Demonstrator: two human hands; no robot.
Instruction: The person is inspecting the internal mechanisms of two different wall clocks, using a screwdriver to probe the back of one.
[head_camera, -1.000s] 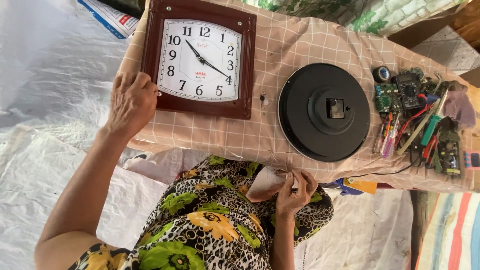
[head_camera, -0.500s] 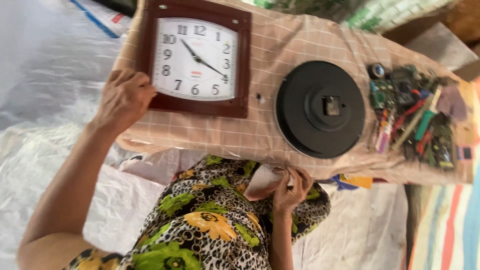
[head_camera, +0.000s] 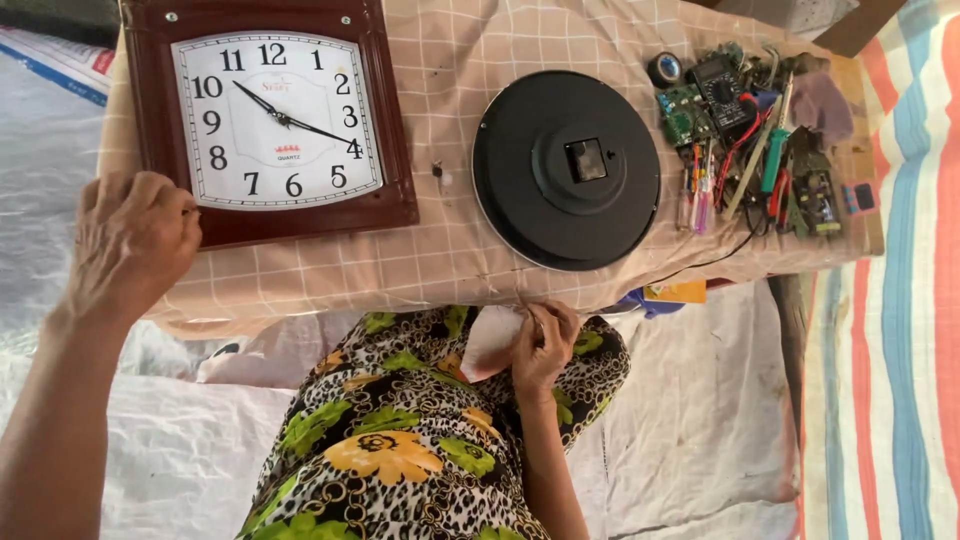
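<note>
Wall clock (head_camera: 275, 120) now fills more of the view than half a second ago, the camera having come closer; it lies face up at the left end of the counter (head_camera: 470, 250), its twelve pointing away from the person. Its frame is glossy dark-red, squarish, slightly longer top to bottom. The left hand (head_camera: 135, 240) rests curled at the frame's lower left corner, as before. The right hand (head_camera: 543, 340) pinches a pale cloth (head_camera: 492, 340) over the patterned lap. Beside the clock lies a round black plastic clock back (head_camera: 565, 170) on checked fabric.
</note>
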